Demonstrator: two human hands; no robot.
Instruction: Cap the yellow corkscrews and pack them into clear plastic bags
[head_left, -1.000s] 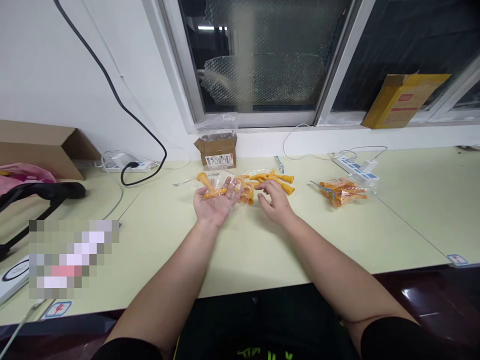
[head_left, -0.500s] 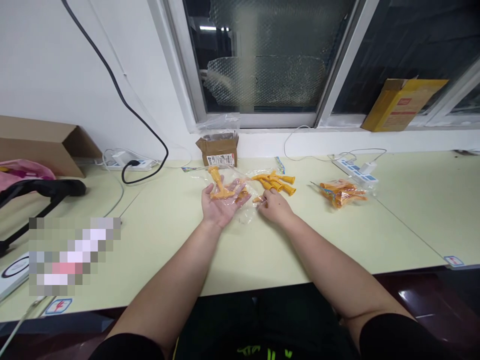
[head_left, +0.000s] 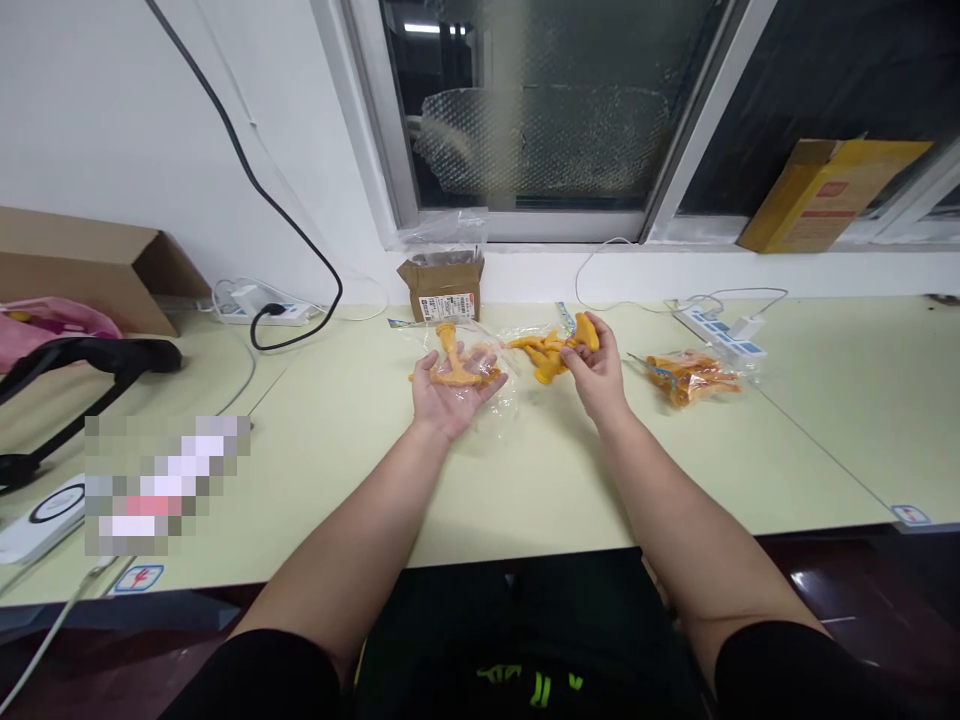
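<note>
My left hand [head_left: 444, 405] is palm up with its fingers spread. Across its palm and fingers lies a yellow T-shaped plastic piece [head_left: 454, 372], its flared stem pointing away from me. A crumpled clear plastic bag [head_left: 495, 415] surrounds it, and more yellow shows behind the fingers. My right hand [head_left: 600, 375] pinches another yellow plastic piece [head_left: 586, 332] between thumb and fingers, holding it raised; part of it is hidden. Just left of that hand, several similar yellow pieces [head_left: 546, 355] lie together on the table. Whether the left piece is inside the bag, I cannot tell.
On the right lies a clear bag of yellow pieces [head_left: 694, 375]. Against the wall stands a small open cardboard box [head_left: 448, 290]. Power strips [head_left: 724, 332] with cables sit at the back. A black frame-like object [head_left: 112, 355] and a larger cardboard box [head_left: 75, 255] occupy the left.
My right hand has lifted a yellow piece up and to the right, away from the bag. My left hand keeps its pose. The view has shifted slightly.
</note>
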